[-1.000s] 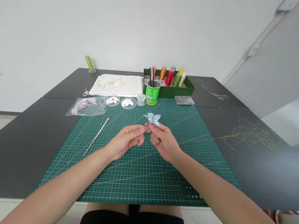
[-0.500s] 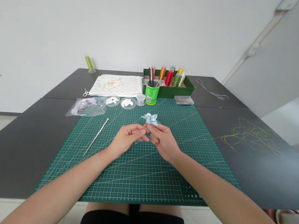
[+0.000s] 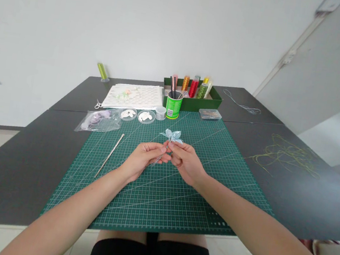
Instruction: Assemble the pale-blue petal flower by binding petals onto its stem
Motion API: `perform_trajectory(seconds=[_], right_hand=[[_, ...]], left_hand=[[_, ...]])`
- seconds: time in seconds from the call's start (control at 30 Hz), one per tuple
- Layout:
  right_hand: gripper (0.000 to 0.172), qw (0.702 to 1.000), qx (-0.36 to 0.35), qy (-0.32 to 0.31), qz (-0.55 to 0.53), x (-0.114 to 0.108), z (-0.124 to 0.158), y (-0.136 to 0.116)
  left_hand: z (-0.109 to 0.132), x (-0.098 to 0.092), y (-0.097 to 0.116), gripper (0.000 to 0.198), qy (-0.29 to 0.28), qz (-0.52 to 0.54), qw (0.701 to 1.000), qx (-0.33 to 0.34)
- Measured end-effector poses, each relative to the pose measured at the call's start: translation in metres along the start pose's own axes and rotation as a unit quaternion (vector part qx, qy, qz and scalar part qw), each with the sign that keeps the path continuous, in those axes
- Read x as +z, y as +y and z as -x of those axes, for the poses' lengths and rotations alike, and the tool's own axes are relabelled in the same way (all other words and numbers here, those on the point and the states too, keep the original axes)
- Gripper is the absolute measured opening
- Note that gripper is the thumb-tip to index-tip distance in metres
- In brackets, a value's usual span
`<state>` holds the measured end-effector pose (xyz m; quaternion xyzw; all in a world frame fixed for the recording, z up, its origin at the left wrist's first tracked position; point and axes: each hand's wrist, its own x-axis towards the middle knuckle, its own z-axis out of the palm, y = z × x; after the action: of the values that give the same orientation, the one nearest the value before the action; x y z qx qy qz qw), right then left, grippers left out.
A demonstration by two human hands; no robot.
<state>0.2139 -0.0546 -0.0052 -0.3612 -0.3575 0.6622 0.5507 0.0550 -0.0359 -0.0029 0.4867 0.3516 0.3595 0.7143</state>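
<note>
Green mat [image 3: 152, 206] unchanged — the blue flower [image 3: 175, 135] has turned between both hands [image 3: 140, 158] [image 3: 189, 161].

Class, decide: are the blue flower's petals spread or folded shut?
Spread: the blue flower shows separate petals fanning outward beyond the fingers.

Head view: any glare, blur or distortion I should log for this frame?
Head view: pale sheen on the dark table at right; head view: the blue flower looks soft, petal details hard to separate; head view: wide-angle stretch toward the edges, with the right forearm looking enlarged.
</note>
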Motion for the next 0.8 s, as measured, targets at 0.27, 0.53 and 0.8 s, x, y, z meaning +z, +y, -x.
perform_trajectory(seconds=[0.27, 0.53, 0.8], right_hand=[[0.030, 1.000, -0.014, 0.018, 0.002, 0.0013, 0.0002, 0.0008], [0.034, 1.000, -0.001, 0.000, -0.006, 0.0004, 0.0004, -0.0019], [0.035, 0.999, -0.031, 0.025, 0.026, -0.0011, -0.0007, -0.0009]], left_hand=[[0.0013, 0.0015, 0.0025, 0.035, 0.005, -0.021, 1.000, 0.019], [0.0007, -0.0046, 0.0045, 0.032, -0.011, 0.010, 0.999, -0.031], [0.0018, -0.0030, 0.0044, 0.035, -0.029, -0.065, 0.997, -0.003]])
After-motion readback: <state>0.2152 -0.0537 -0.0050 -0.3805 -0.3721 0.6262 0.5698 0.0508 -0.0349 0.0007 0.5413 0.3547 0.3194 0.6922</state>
